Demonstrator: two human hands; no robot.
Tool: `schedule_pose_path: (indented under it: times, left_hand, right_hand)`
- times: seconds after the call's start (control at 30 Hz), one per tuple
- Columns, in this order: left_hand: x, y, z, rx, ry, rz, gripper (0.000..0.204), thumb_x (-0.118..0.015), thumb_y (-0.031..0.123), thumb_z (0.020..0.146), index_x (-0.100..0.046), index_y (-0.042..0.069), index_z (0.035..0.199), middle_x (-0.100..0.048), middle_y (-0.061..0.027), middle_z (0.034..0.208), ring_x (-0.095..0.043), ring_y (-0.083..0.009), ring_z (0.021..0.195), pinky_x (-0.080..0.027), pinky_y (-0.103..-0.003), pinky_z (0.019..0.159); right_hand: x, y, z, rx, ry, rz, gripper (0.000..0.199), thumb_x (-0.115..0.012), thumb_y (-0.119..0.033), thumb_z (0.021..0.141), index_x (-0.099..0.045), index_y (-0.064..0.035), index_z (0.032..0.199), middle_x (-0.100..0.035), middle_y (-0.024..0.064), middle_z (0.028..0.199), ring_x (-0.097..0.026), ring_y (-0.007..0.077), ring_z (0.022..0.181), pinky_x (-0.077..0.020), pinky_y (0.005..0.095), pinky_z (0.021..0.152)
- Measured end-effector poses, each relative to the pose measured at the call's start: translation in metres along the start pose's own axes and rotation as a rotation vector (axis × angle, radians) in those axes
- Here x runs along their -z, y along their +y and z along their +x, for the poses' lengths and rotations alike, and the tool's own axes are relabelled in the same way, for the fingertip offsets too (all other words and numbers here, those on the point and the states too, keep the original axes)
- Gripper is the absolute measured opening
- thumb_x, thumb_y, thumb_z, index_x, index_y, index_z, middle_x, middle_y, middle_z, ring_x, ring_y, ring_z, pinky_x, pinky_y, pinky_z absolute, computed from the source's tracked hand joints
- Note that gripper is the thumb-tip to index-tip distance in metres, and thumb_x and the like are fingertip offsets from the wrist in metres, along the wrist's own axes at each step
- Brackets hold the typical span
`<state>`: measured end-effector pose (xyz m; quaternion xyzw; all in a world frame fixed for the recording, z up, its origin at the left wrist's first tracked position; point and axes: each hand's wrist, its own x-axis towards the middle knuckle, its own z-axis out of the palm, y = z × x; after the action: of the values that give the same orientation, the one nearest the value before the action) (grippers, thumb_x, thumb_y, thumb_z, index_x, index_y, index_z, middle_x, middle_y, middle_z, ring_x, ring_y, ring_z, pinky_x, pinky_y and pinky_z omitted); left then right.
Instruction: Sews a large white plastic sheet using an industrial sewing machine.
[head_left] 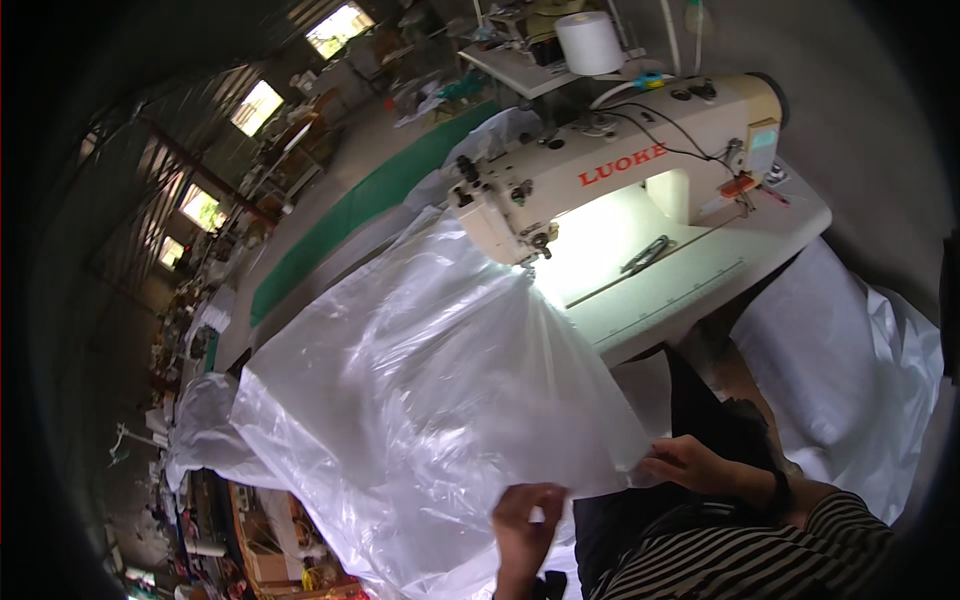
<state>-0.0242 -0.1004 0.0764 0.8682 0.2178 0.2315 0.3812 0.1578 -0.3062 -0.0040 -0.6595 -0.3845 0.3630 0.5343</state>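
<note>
A large white, translucent plastic sheet [430, 370] drapes over the left part of the sewing table and down toward me. Its upper edge runs under the needle area of a cream sewing machine [620, 150], whose lamp lights the bed brightly. Low in the view, my left hand [527, 520] pinches the sheet's near edge between thumb and fingers. My right hand [685, 463] grips the sheet's near right corner, above my lap. Between the two hands a short stretch of the edge is held fairly taut. The needle itself is lost in the glare.
Small thread snips [648, 255] lie on the machine bed. More white sheeting [815, 360] hangs at the right. A white thread cone [589, 44] stands behind the machine. A green strip [370, 195] runs along the floor beyond, and cluttered workbenches line the left.
</note>
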Motion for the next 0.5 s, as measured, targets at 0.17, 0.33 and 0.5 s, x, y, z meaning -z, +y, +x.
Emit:
schedule_pose_path:
  times: [0.17, 0.33, 0.5]
  left_hand:
    - [-0.082, 0.018, -0.007, -0.096, -0.375, 0.081, 0.009, -0.073, 0.020, 0.085, -0.071, 0.011, 0.084, -0.068, -0.0098, 0.075, -0.065, -0.0264, 0.066, -0.051, -0.037, 0.062]
    - [-0.092, 0.018, -0.008, -0.366, -0.632, -0.002, 0.010, -0.073, 0.014, 0.084, -0.071, 0.011, 0.093, -0.069, -0.0086, 0.081, -0.067, -0.0254, 0.070, -0.052, -0.036, 0.064]
    - [-0.021, -0.034, 0.042, -0.091, 0.189, 0.322, 0.041, -0.074, 0.008, 0.081, -0.061, 0.004, 0.120, -0.066, -0.0175, 0.112, -0.065, -0.0371, 0.101, -0.052, -0.040, 0.087]
  right_hand:
    - [0.002, -0.014, 0.005, -0.082, 0.080, 0.147, 0.039, -0.062, -0.024, 0.097, -0.055, 0.0006, 0.126, -0.067, 0.0143, 0.084, -0.065, 0.0205, 0.076, -0.0512, 0.0318, 0.073]
    - [-0.003, -0.020, 0.016, -0.021, 0.148, -0.104, 0.048, -0.061, -0.017, 0.096, -0.045, 0.0002, 0.138, -0.068, 0.0177, 0.090, -0.067, 0.0183, 0.080, -0.0533, 0.0324, 0.074]
    - [-0.009, -0.022, 0.013, 0.113, 0.260, -0.512, 0.046, -0.060, -0.011, 0.091, -0.049, -0.0030, 0.135, -0.064, 0.0189, 0.067, -0.065, 0.0350, 0.057, -0.0540, 0.0410, 0.052]
